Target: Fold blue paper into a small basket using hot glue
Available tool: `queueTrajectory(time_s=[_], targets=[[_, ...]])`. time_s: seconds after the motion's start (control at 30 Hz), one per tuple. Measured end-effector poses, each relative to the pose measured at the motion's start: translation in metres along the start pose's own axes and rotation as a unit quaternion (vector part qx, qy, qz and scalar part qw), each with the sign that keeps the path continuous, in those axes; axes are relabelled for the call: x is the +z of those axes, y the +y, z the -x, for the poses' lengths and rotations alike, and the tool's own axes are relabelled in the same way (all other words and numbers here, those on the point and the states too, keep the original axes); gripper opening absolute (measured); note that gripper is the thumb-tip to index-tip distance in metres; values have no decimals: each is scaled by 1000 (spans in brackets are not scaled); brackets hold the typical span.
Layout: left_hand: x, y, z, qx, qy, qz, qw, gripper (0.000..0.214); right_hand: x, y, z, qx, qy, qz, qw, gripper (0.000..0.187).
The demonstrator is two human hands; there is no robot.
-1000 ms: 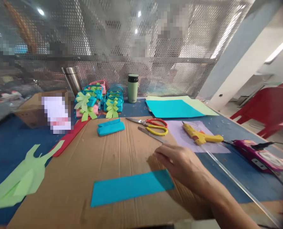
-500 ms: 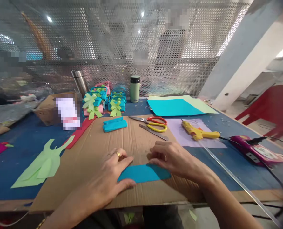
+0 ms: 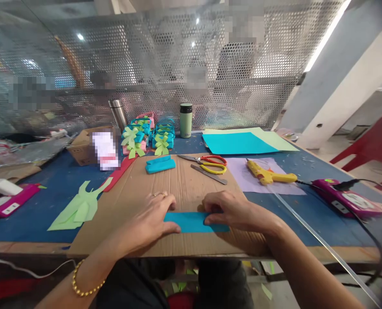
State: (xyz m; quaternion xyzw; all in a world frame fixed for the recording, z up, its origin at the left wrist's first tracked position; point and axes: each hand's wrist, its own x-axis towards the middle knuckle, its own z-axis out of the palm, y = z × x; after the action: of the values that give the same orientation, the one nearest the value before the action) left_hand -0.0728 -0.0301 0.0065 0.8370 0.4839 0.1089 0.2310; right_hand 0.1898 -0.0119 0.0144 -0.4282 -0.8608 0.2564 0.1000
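A flat blue strip (image 3: pixel 194 222), paper or felt by its look, lies lengthwise on the cardboard sheet (image 3: pixel 123 223) in front of me. My left hand (image 3: pixel 154 219) grips its left end, thumb on the near side and fingers bent over the far edge. At the other end, my right hand (image 3: pixel 224 210) has its fingers curled at the far edge and its thumb pressed on the strip. Beyond my hands lies a folded blue piece (image 3: pixel 160 165). Scissors (image 3: pixel 206 162) with red and yellow handles rest to its right, beside a metal blade (image 3: pixel 208 174).
A yellow glue gun (image 3: pixel 271 175) lies on a lilac sheet (image 3: pixel 236 169), its clear glue stick reaching toward me. Right of it is a pink power strip (image 3: pixel 348 197). Green cut pieces (image 3: pixel 81 208), small decorated baskets (image 3: pixel 163 139), a green tumbler (image 3: pixel 186 121) and blue sheets (image 3: pixel 242 143) surround the cardboard.
The view has shifted. My right thumb now lies further onto the strip, and the strip sits straighter across the cardboard. Both hands stay at its ends.
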Motion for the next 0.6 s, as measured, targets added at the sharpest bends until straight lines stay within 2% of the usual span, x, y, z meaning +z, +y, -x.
queueTrajectory(time_s=[0.1,0.2,0.33,0.5,0.6], targets=[[-4,-8,-11,11,-19,24,999,21,-2,3,-4,-3,32,-23,999,15],[-8,-18,-29,7,-9,49,999,15,-2,7,-8,14,69,-10,997,12],[-13,-25,-46,-14,-25,72,997,24,0,15,-12,18,80,13,997,16],[-19,-20,-47,10,-29,100,994,15,2,17,-14,18,95,36,995,24],[-20,-21,-47,29,-11,84,996,18,1,14,-14,29,96,29,995,21]])
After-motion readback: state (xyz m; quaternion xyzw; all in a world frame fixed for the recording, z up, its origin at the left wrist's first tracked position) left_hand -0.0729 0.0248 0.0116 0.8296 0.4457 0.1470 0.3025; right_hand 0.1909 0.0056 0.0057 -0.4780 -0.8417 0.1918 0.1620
